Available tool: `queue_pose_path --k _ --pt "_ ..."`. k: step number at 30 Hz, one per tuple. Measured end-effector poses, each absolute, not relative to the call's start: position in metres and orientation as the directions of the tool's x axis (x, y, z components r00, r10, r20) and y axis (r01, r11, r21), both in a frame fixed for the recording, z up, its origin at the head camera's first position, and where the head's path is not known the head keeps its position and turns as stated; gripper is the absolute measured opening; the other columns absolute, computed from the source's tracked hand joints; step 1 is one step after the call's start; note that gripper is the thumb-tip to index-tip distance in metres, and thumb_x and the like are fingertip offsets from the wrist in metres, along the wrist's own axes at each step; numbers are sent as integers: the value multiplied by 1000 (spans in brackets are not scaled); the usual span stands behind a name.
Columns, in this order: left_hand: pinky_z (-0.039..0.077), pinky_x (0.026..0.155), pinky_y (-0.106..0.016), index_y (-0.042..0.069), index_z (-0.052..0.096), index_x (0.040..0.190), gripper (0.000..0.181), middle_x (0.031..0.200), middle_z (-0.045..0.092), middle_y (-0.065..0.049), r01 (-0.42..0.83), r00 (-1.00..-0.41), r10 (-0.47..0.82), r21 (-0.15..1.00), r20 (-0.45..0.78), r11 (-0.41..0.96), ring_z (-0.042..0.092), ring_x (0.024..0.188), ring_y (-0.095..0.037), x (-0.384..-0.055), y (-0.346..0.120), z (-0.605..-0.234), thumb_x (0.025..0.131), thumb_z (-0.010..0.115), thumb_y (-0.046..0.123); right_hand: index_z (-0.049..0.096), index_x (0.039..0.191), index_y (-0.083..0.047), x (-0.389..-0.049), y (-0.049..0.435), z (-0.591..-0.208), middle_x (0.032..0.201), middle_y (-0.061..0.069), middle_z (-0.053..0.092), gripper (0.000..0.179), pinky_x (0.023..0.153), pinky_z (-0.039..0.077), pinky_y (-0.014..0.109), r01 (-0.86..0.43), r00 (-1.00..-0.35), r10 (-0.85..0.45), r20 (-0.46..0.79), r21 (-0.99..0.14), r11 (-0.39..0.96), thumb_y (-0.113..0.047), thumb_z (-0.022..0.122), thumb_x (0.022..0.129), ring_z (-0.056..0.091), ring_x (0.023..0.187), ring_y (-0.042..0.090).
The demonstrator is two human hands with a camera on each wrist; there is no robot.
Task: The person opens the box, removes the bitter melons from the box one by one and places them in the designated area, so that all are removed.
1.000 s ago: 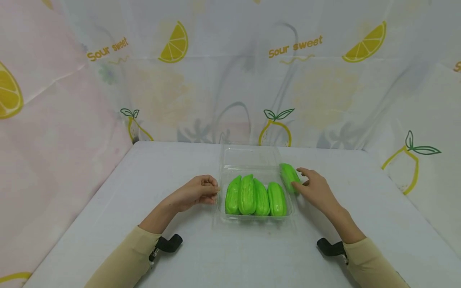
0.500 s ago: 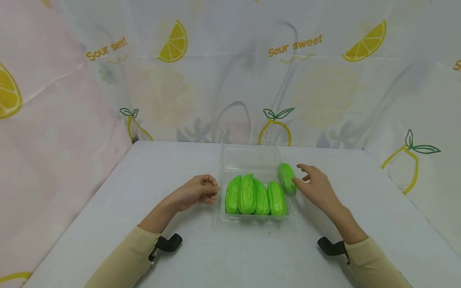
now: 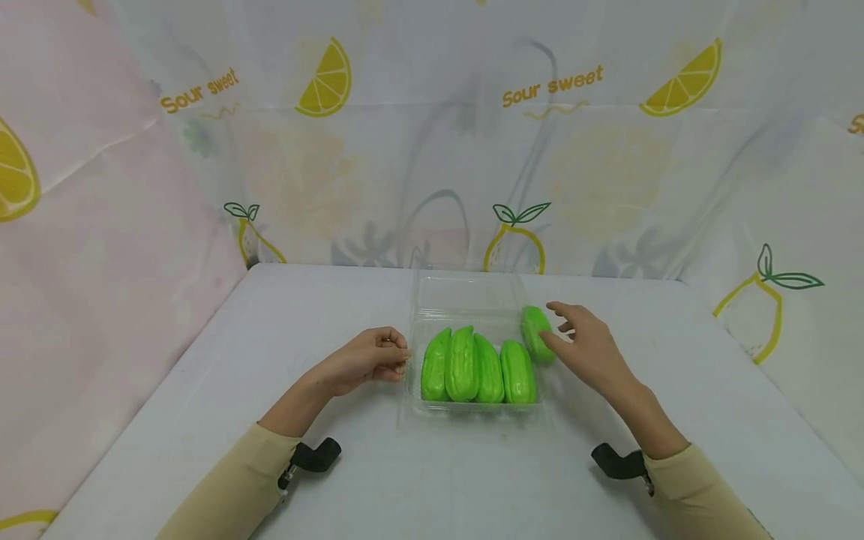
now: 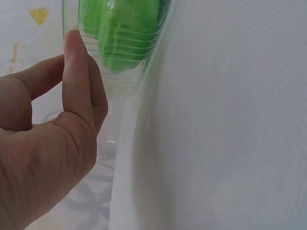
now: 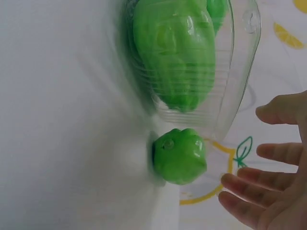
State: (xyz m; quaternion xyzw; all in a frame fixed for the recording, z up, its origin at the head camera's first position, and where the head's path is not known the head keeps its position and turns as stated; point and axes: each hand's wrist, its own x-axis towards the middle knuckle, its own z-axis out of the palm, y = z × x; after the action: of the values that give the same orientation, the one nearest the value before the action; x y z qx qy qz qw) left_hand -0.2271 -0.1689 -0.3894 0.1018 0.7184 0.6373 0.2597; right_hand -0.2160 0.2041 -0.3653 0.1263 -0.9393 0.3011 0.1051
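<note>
On the table stands a clear plastic clamshell box (image 3: 421, 406), its lid (image 3: 466, 289) folded back. Several bright green, ridged gourds (image 3: 463, 365), shaped like bitter melons, lie side by side in it. Another such gourd (image 3: 536, 332) lies on the table just outside the box's right wall; its blunt end (image 5: 180, 155) faces the right wrist camera. With thumb and fingers my left hand (image 3: 370, 361) pinches the box's left rim. My right hand (image 3: 589, 351) hovers beside the loose gourd, fingers spread and thumb apart, holding nothing; the right wrist view shows a gap between them.
A white cloth (image 3: 432, 480) covers the table. Behind and at both sides hang curtains (image 3: 432, 150) printed with lemons. Black wrist mounts (image 3: 317, 456) stick out at both sleeves.
The loose gourd has shifted slightly left towards the box. My right hand drew back from it a little, then came left and slightly up over its right side. My left hand stays put.
</note>
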Motion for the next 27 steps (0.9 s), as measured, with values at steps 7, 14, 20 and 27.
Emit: queue_pose_path --k 7,14,20,27 --pt "58 66 -19 3 49 104 17 78 58 -3 -184 -847 473 969 -243 168 62 69 -11 -227 -169 -389 99 61 14 51 141 -8 -210 192 -360 138 18 56 51 89 56 51 -339 -935 -216 281 -525 781 -26 65 96 63 110 35" --pt "58 66 -19 3 50 104 16 79 58 -2 -184 -847 474 969 -242 166 62 70 -10 -227 -169 -390 99 60 13 53 140 -10 -206 181 -360 138 16 57 49 89 56 50 -381 -921 -263 289 -525 761 -26 67 95 63 106 31" --pt "59 66 -19 3 49 104 17 79 58 -3 -184 -846 477 969 -240 163 61 70 -10 -227 -169 -389 99 61 14 54 139 -13 -204 171 -362 136 12 59 51 84 56 47 -415 -907 -296 298 -522 745 -30 69 94 63 104 29" --pt "59 67 -19 2 49 105 18 79 57 -3 -174 -844 484 971 -233 165 61 70 -10 -227 -169 -390 99 60 14 56 138 -13 -200 160 -362 135 8 59 51 81 55 43 -454 -889 -332 314 -523 721 -30 70 92 64 103 27"
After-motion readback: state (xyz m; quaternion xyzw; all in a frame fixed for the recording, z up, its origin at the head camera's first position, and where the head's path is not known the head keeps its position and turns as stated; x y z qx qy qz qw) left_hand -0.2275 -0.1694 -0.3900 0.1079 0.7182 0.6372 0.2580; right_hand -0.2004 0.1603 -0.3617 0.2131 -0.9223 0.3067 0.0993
